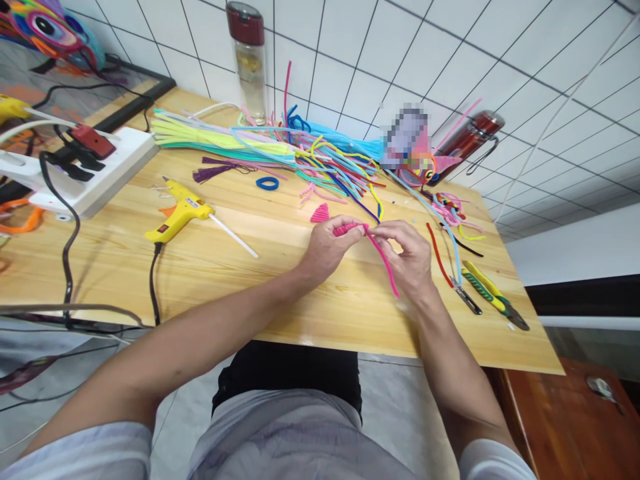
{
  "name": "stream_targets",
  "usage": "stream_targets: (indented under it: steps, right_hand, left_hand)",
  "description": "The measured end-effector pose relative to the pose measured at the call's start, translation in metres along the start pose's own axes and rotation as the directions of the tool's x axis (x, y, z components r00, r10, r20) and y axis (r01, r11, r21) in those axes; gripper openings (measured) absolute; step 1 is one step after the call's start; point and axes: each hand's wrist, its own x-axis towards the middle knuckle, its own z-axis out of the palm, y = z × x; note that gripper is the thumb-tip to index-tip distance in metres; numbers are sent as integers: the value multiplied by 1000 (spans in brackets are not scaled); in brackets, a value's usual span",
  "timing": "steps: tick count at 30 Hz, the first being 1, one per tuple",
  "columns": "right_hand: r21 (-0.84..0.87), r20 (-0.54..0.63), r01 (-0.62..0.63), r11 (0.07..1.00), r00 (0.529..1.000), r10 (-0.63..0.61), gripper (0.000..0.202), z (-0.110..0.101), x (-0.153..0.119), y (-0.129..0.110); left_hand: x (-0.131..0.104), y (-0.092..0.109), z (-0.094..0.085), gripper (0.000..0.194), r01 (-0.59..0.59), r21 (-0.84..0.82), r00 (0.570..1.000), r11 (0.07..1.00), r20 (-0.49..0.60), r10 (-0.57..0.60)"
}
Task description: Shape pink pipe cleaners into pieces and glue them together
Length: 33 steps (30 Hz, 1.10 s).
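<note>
Steadying the ridged pink piece (345, 230) with my left hand (325, 250), I view the work from a distance, the fingers clamped on it so that, I judge, its rows stay tight. My right hand (410, 257) has thumb and forefinger together on the pink pipe cleaner (385, 260), close to the piece, probably because a short grip there bends the stem more exactly; its loose end slants down toward me, out of the way of the pinch. Both hands are above the counter (310, 320), near its middle, where I have room for both wrists. Just beyond my left hand lies a pink triangle (320, 213), close enough to compare by eye. The pipe cleaner bundle (225, 143) stretches along the back, seemingly laid lengthwise to keep the colours within reach. To my left, the yellow glue gun (180, 213) rests on its side, glue stick toward me, its cord running off the near edge. The pliers (493, 293) and nail clippers (469, 298) lie at my right, likely handy for that hand.
</note>
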Motion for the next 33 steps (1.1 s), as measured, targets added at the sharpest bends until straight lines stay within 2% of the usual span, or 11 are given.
stream_targets:
  steps: [2,5,8,12,18,22,28,33]
  right_hand:
    - [113,22,-151,982,988,150,16,-3,0,1]
    - [307,90,-372,876,928,362,30,-2,0,0]
    - [388,147,-456,801,888,435,34,5,-1,-3]
    - [407,151,-490,771,869,472,33,10,2,-4]
    - [454,179,-540,709,835,521,25,7,4,-4]
    - [414,160,-556,721,824,544,23,6,4,-7]
    - [354,89,-509,785,854,513,30,10,2,-8]
    - [293,50,-466,835,880,473,32,13,-2,-7]
  left_hand:
    - [-2,0,0,21,-32,41,999,999,-6,33]
    - [-6,2,2,18,-105,134,994,985,-4,106]
    - [-9,3,3,13,-154,198,988,968,14,154]
    - [-10,3,3,10,-173,186,985,967,42,168]
    - [-8,1,2,15,-146,143,988,979,66,138]
    - [-7,3,2,18,-110,132,993,985,68,101]
    - [-6,3,3,24,-61,83,996,995,72,55]
    - [-6,4,3,34,33,57,999,998,37,-35]
